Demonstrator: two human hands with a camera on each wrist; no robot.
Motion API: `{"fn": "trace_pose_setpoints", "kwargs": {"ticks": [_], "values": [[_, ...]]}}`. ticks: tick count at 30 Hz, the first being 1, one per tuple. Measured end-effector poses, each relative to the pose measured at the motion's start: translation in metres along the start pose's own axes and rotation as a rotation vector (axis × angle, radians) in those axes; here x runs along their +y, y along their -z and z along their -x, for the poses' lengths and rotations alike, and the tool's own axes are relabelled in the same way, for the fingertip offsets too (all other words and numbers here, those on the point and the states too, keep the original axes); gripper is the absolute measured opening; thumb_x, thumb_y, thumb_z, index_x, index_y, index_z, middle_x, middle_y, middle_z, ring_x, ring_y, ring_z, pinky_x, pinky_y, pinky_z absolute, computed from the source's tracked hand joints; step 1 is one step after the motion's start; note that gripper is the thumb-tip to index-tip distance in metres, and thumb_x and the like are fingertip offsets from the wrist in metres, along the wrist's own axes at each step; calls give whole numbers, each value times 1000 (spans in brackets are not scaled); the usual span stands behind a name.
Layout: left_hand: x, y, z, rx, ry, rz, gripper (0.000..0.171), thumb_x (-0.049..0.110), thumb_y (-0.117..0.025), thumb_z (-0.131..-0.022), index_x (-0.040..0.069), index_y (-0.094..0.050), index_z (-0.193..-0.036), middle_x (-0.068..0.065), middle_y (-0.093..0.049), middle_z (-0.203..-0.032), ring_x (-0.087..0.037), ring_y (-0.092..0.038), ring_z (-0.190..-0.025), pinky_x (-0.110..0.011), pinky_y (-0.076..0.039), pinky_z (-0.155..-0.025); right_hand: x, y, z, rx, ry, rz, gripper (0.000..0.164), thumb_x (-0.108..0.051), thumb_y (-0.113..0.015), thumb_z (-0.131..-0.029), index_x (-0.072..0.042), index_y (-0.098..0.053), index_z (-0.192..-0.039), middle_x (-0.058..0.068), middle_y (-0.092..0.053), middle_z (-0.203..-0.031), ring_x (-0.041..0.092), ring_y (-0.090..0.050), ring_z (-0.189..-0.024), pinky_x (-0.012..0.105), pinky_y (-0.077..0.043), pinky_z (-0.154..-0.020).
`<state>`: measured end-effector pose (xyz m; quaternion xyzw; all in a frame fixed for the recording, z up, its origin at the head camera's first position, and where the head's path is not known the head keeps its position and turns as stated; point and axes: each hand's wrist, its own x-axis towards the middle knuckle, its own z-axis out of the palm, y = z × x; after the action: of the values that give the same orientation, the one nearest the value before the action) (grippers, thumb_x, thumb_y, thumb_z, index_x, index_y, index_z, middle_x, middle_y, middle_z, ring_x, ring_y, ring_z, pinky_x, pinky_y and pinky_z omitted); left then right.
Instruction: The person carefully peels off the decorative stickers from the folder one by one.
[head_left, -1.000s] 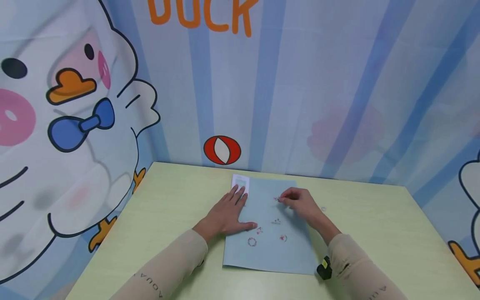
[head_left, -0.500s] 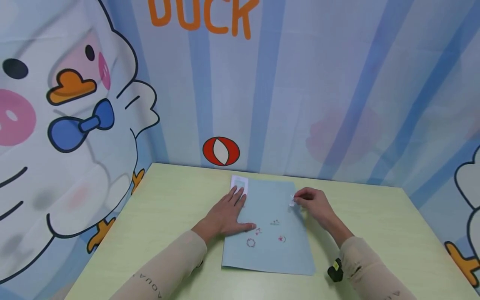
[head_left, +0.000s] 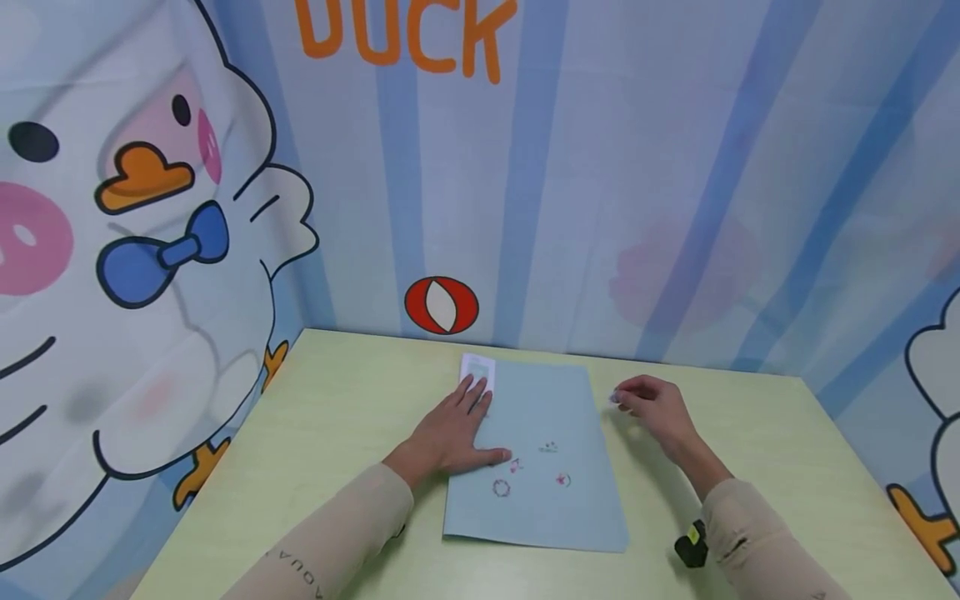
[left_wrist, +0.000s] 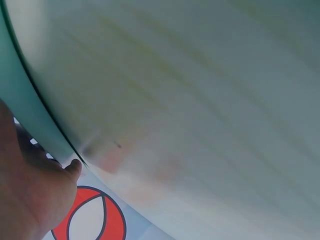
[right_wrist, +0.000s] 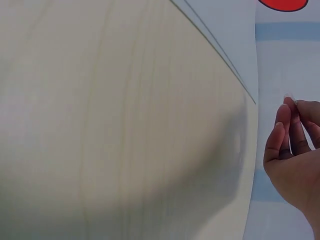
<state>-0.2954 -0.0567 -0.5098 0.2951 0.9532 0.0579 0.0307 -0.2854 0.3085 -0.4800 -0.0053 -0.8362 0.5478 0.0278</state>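
Right grip (head_left: 662,417) pinching a tiny whitish translucent scrap (head_left: 614,397) right of centre, I have the light-blue rectangular paper sheet (head_left: 543,417) leftward at lower centre, long axis running up-frame, my spread-fingered left grip (head_left: 450,429) nearer, resting on it.

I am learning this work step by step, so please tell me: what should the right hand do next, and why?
Probably lower the right hand and release the small pale piece onto the table. The hand already pinches that piece beyond the right edge of the blue sheet, while the left hand rests on the sheet.
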Motion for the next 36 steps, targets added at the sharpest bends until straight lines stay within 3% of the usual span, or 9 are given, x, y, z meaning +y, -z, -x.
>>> {"fn": "trace_pose_setpoints", "kwargs": {"ticks": [3,9,14,19,29,36], "values": [[0,-1,-1,-1,-1,1,109,85,-42,-93,9,-24,-169,-8,-14,-178,-32,-4,-164,-46,-16,-131,4,8,3,12,-29,13,31,-19,-71,-104,6,-70,-122,14,-75,-109,29,-69,-101,34,-60,-83],[1,2,1,3,-1,3,109,85,-42,-92,10,-25,-169,-9,-14,-178,-32,-5,-164,-46,-17,-130,14,26,3,70,-81,62,35,-26,-69,-105,3,-71,-124,4,-72,-107,21,-63,-101,33,-54,-81],[2,4,3,0,0,11,109,85,-44,-92,9,-26,-169,-9,-15,-178,-32,-6,-164,-46,-19,-130,28,42,4,81,-138,99,42,-32,-66,-107,3,-69,-130,5,-69,-117,21,-59,-106,31,-50,-83],[3,5,3,6,-1,17,110,85,-45,-92,9,-26,-169,-9,-16,-177,-33,-7,-164,-47,-19,-130,42,54,6,88,-177,133,44,-33,-64,-108,3,-69,-132,4,-70,-112,20,-59,-103,28,-49,-79],[3,3,3,2,5,14,110,85,-46,-91,9,-26,-169,-9,-15,-178,-32,-6,-164,-46,-19,-130,54,67,12,72,-168,223,43,-28,-64,-107,7,-68,-132,10,-72,-110,17,-60,-91,28,-50,-69],[3,3,2,-5,10,-1,110,85,-44,-92,10,-24,-170,-8,-13,-178,-31,-4,-164,-45,-18,-130,57,69,12,52,-133,288,39,-25,-65,-107,5,-71,-129,18,-71,-118,20,-61,-91,30,-51,-70]]}}
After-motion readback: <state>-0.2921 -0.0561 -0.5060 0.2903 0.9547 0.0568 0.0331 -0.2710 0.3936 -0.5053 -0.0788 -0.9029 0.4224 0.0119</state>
